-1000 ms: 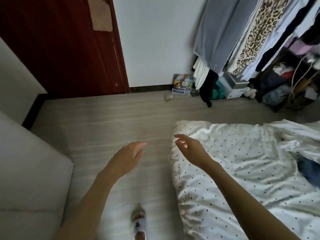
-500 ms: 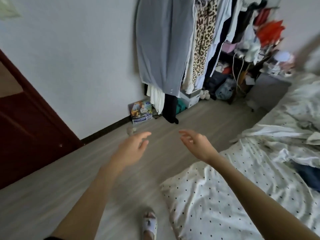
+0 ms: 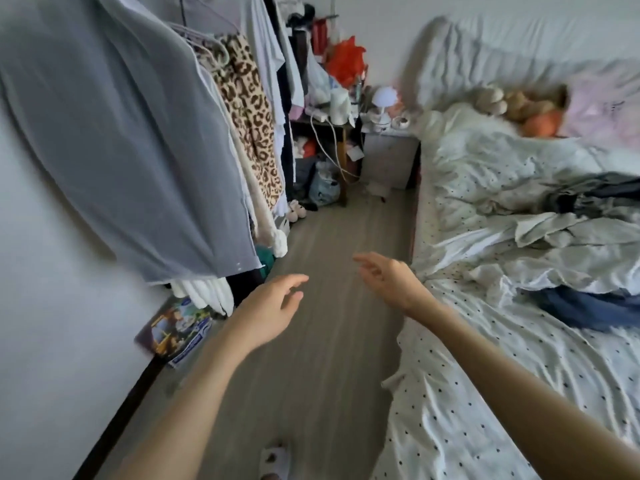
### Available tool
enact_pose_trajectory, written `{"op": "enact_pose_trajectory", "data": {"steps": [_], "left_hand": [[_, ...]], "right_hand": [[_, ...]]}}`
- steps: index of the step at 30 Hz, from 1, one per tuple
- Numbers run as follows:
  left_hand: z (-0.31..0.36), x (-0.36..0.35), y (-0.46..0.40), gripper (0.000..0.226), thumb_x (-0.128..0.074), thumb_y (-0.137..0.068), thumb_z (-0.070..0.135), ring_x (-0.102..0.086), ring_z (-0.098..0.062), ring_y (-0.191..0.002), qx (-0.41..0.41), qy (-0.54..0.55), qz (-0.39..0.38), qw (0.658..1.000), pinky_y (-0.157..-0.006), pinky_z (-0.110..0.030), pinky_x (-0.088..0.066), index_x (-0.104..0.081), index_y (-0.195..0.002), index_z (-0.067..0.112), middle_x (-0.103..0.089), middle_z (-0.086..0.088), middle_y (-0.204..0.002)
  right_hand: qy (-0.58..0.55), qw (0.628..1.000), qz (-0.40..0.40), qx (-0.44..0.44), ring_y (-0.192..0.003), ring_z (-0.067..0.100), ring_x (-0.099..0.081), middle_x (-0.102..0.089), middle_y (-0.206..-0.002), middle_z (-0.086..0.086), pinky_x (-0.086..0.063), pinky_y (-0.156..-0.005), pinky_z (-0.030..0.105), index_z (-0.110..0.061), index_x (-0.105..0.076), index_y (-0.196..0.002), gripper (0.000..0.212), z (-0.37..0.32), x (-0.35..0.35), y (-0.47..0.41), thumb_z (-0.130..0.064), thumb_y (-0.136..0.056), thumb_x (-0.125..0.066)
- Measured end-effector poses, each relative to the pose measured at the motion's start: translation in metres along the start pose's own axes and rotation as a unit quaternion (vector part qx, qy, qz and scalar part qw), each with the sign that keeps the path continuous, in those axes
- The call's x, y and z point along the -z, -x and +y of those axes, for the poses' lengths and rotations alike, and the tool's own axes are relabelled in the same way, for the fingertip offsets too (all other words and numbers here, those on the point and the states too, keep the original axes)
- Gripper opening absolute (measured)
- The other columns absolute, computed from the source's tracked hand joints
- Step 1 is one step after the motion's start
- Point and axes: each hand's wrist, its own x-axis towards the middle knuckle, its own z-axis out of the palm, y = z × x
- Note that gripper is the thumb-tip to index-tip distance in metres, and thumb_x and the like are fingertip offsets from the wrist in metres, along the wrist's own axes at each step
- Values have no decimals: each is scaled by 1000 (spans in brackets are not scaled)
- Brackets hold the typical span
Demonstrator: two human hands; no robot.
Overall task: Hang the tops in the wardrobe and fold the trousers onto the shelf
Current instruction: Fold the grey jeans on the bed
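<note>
Both sets of fingers are loosely spread and hold nothing: left hand [image 3: 273,303] and right hand [image 3: 388,278] hover mid-frame over the grey wood floor [image 3: 332,358]. Blurred, crumpled dark trousers [image 3: 588,306] lie at right on the polka-dot bed [image 3: 485,393], partly cut off; hanging grey top [image 3: 114,143] fills upper left.

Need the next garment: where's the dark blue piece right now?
In the head view, the dark blue garment lies on the bed at right, under crumpled white clothes, beyond the right hand.
</note>
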Motion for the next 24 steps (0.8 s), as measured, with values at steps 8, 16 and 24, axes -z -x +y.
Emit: {"op": "enact_pose_trajectory", "data": {"steps": [8,16,24], "left_hand": [[6,-3,-178,36,-41,-99,30,-49,-8,-120,-164,-51,-173,970,-98,-34,-43,-45,-135,30,-49,12,-135],[94,-82,-283,36,-41,-100,28,-47,-10,-122,-303,-59,-278,910,-95,-21,-36,-47,-135,27,-50,9,-136],[195,-180,-413,37,-39,-100,28,-49,-11,-121,-321,-100,-372,865,-101,-32,-41,-46,-136,28,-48,7,-138]], "right_hand": [[-47,971,145,-185,-105,19,-61,-64,-118,1,-48,-89,30,-21,-53,-132,35,48,23,-56,-28,-98,-47],[-53,919,250,-302,-102,15,-62,-68,-111,-2,-41,-77,20,-20,-55,-128,32,127,76,-58,-26,-98,-47],[-83,872,308,-372,-102,18,-63,-68,-112,1,-45,-77,24,-19,-54,-129,34,251,172,-88,-27,-98,-46]]}}
